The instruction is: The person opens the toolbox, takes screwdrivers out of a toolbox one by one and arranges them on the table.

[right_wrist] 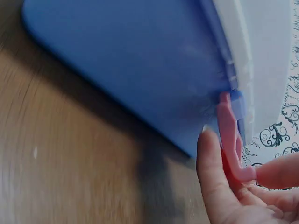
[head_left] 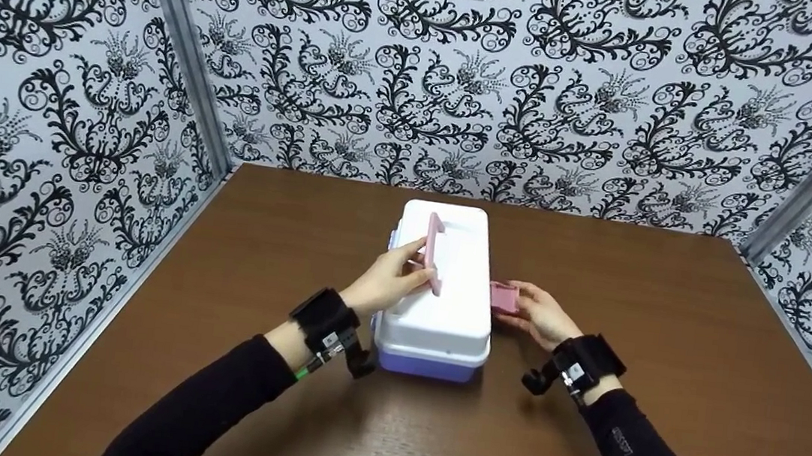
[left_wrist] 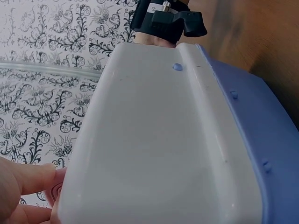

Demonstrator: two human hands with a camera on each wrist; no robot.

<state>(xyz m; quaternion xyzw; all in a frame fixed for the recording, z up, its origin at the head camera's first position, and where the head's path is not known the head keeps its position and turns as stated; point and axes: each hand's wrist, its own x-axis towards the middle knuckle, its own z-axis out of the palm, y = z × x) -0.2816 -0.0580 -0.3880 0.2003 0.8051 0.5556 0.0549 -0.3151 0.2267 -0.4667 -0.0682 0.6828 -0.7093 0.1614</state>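
Observation:
A storage box with a white lid (head_left: 456, 294) and a blue-purple base (head_left: 429, 366) stands lengthwise on the brown table. On top of the lid is a pink carrying handle (head_left: 432, 242), which my left hand (head_left: 393, 276) grips between thumb and fingers. At the box's right side, my right hand (head_left: 539, 314) holds a pink latch (right_wrist: 230, 135) between thumb and fingers. The latch is swung outward from the box, its inner end at a blue hinge piece (right_wrist: 237, 105) by the lid's rim. In the left wrist view, the lid hides most of the handle.
The brown table (head_left: 283, 245) extends around the box on all sides. Behind it and at both sides rise walls (head_left: 437, 73) with black-and-white scroll patterns, joined by grey corner posts (head_left: 191, 47). Both wrists wear black camera straps (head_left: 325, 318).

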